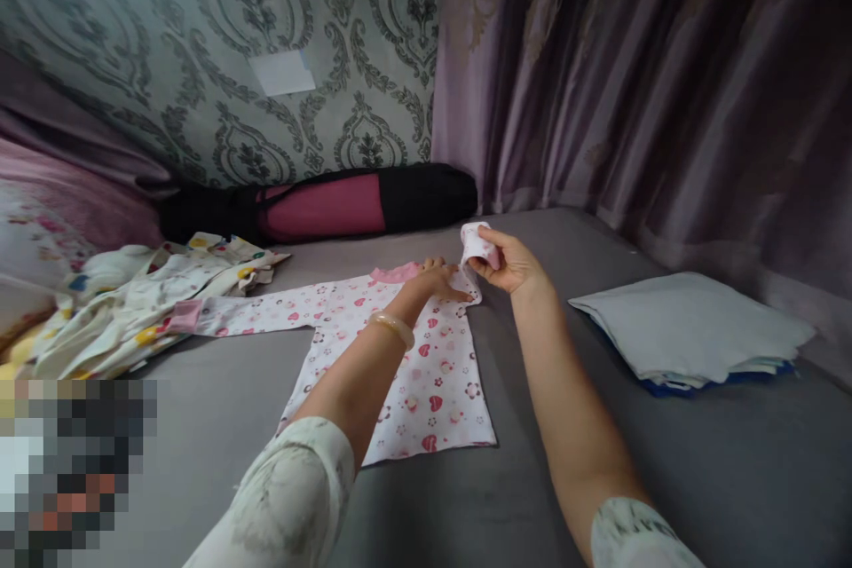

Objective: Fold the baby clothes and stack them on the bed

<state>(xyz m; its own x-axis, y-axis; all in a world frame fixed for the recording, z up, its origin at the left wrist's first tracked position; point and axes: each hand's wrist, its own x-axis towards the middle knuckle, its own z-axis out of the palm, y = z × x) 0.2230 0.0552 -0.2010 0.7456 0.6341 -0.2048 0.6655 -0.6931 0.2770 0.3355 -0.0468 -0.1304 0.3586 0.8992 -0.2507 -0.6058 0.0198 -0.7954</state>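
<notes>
A small white shirt with pink and red prints lies spread on the grey bed surface, its pink collar toward the far side. Its left sleeve stretches out flat to a pink cuff. My left hand, with a bangle at the wrist, rests on the shirt's right shoulder, fingers spread. Just to the right, my right hand grips the shirt's other sleeve, which is raised off the bed and bunched between thumb and fingers.
Crumpled patterned clothes lie at the left. A black and maroon long bag rests along the wall. A folded pale cloth stack sits at the right, near the curtain. The lower left corner is pixelated.
</notes>
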